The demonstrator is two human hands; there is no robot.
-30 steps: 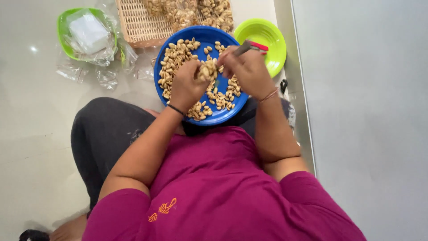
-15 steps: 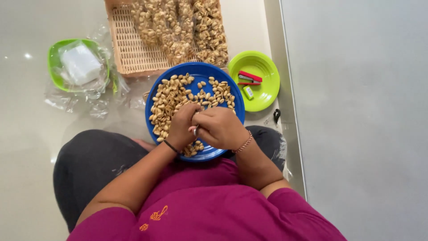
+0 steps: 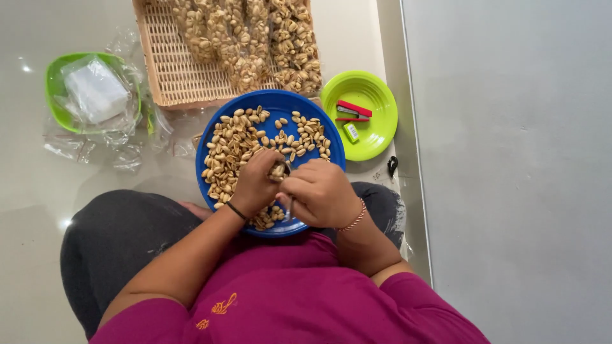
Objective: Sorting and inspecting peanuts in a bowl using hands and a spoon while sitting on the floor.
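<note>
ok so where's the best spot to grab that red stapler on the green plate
Probably across the middle of the red stapler, pinching its two long sides from above. It lies flat and slanted on the round green plate, with open plate around it; only a small green box lies close by, on the nearer side.

Blue round plate (image 3: pixel 271 105): sits on the person's lap and the pale floor, level, rim intact. It carries a loose layer of tan shelled nuts (image 3: pixel 231 145), densest on the left half, thinner toward the upper right. A small cluster of nuts lies at the near rim. What is pinched at the plate's centre cannot be made out.
</note>
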